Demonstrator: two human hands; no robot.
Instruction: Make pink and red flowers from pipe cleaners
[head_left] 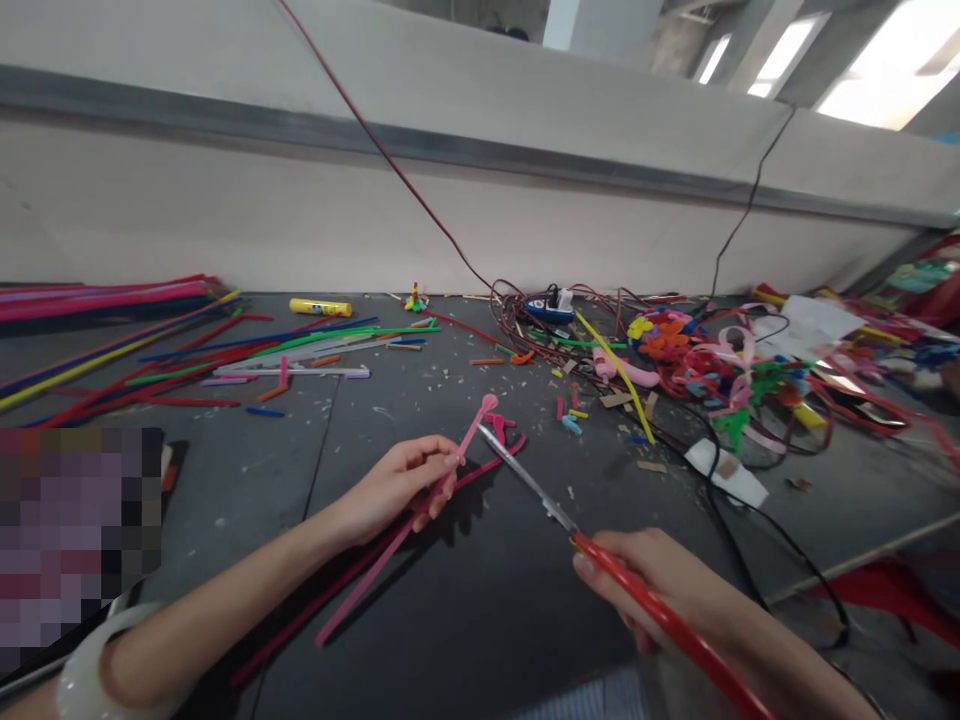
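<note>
My left hand [409, 480] pinches a light pink pipe cleaner [390, 555] between thumb and fingers. Its upper end is curled into a small loop, and the long tail slants down to the left. A darker pink pipe cleaner [322, 605] runs beside it under the hand; I cannot tell whether the fingers hold that one too. My right hand [637, 575] is wrapped round long scissors [536, 485] with red handles and silver blades. Their tip points up-left, close to the pink stem just below its loop. Small bright pink pieces [501, 428] lie behind the tip.
Coloured pipe cleaners [202, 360] are spread at the left, near a yellow glue stick [321, 307]. A blue-and-white power strip [549, 308] with tangled cables sits by the wall. Finished-looking coloured shapes [664, 335] and scraps pile up at the right. A blurred-out patch covers the left edge.
</note>
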